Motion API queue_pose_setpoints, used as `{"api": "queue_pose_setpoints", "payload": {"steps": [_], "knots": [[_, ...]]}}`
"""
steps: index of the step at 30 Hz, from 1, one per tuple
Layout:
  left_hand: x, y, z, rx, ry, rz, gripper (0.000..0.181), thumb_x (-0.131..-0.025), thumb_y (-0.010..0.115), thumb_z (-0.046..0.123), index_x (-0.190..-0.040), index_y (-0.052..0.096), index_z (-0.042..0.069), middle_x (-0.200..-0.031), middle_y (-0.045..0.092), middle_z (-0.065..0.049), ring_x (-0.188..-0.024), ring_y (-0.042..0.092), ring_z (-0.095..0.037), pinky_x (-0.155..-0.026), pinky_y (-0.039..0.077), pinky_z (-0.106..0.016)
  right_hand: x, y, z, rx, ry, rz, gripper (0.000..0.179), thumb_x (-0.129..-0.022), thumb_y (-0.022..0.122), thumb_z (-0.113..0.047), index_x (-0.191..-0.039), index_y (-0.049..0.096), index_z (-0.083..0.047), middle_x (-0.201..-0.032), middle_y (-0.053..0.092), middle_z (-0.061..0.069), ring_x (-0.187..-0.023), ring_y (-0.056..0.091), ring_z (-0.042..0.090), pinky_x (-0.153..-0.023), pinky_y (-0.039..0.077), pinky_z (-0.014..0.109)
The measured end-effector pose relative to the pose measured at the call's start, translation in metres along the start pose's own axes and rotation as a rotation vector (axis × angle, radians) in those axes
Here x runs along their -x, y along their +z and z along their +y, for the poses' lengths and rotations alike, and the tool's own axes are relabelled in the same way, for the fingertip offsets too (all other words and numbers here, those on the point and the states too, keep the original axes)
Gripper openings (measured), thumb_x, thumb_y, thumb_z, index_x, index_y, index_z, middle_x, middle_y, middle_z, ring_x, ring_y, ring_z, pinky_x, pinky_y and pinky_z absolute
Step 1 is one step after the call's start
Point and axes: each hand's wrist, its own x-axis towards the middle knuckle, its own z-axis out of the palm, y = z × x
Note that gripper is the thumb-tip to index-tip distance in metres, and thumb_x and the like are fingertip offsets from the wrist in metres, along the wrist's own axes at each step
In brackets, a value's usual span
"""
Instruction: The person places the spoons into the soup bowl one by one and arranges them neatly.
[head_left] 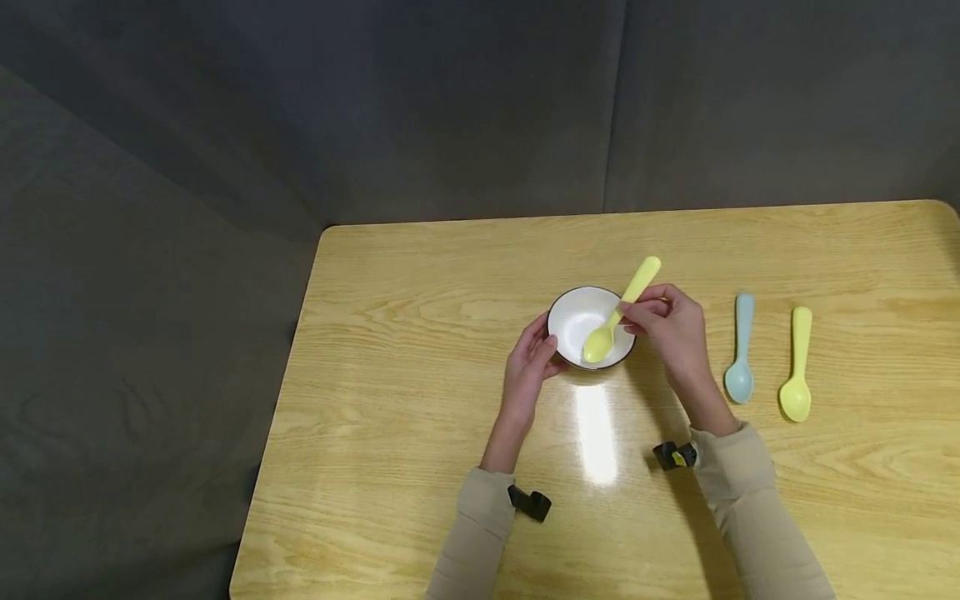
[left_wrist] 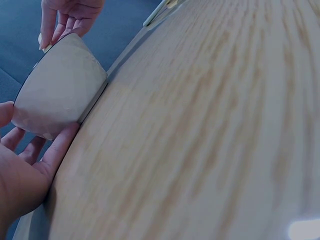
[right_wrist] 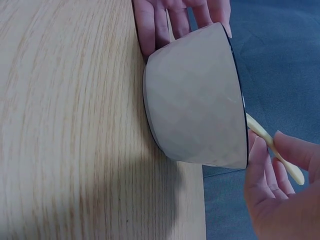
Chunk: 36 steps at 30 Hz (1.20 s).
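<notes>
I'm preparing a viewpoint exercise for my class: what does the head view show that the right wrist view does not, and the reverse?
Only the head view: the blue spoon, a second yellow spoon, the beige sleeves and the inside of the bowl.

Only the right wrist view: the bowl's faceted outer wall seen broadside.

Both: the left hand holding the bowl, the right hand pinching a yellow spoon, and the table.

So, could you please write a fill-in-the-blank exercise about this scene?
1. The left hand holds a dark-rimmed ____.
2. Pinched by the right hand, the held spoon is coloured ____.
3. The blue spoon lies on the wooden ____.
4. From the blue spoon, the other loose spoon lies to the ____.

Missing words: bowl; yellow; table; right.
</notes>
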Motion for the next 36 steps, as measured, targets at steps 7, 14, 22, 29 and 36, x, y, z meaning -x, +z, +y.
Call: {"api": "queue_pose_setpoints", "payload": {"steps": [7,14,22,29,36], "knots": [[0.001,0.000,-0.002,0.014,0.002,-0.002,0.050,-0.105,0.058,0.017,-0.153,0.048,0.005,-0.152,0.052,-0.013,-0.131,0.056,-0.024,-0.088,0.061,-0.033,0.000,0.000,0.003,0.053,-0.001,-0.010,0.018,-0.093,0.072,0.002,-0.104,0.058,0.002,-0.073,0.069,-0.010,-0.067,0.069,0.004,-0.065,0.059,0.016],[0.002,0.000,-0.002,0.008,-0.012,0.013,0.049,-0.105,0.058,0.017,-0.152,0.049,0.005,-0.151,0.053,-0.013,-0.130,0.057,-0.024,-0.087,0.061,-0.033,0.000,0.000,0.004,0.087,-0.001,-0.028,0.019,-0.093,0.072,0.002,-0.107,0.059,0.004,-0.074,0.068,-0.011,-0.068,0.068,0.004,-0.067,0.060,0.018],[0.000,0.000,-0.001,0.008,-0.001,0.006,0.050,-0.105,0.059,0.019,-0.152,0.049,0.005,-0.152,0.052,-0.013,-0.131,0.056,-0.025,-0.090,0.061,-0.037,0.001,-0.002,0.003,0.115,-0.062,-0.031,0.025,-0.097,0.067,0.001,-0.116,0.061,0.015,-0.078,0.071,-0.011,-0.073,0.071,0.003,-0.069,0.060,0.018],[0.000,0.001,0.000,-0.013,-0.011,0.010,0.050,-0.106,0.057,0.020,-0.153,0.049,0.007,-0.152,0.052,-0.012,-0.132,0.056,-0.025,-0.089,0.061,-0.036,0.000,-0.013,-0.001,0.101,-0.052,0.005,0.018,-0.098,0.067,-0.003,-0.110,0.063,0.010,-0.079,0.072,-0.010,-0.071,0.072,0.004,-0.070,0.062,0.022],[0.000,0.001,0.000,-0.001,-0.009,0.016,0.050,-0.105,0.058,0.020,-0.153,0.049,0.008,-0.153,0.052,-0.010,-0.135,0.055,-0.025,-0.089,0.061,-0.034,0.001,-0.029,-0.003,-0.039,-0.049,0.005,0.007,-0.098,0.066,-0.001,-0.102,0.063,0.004,-0.077,0.074,-0.004,-0.069,0.073,0.009,-0.068,0.062,0.022]]}}
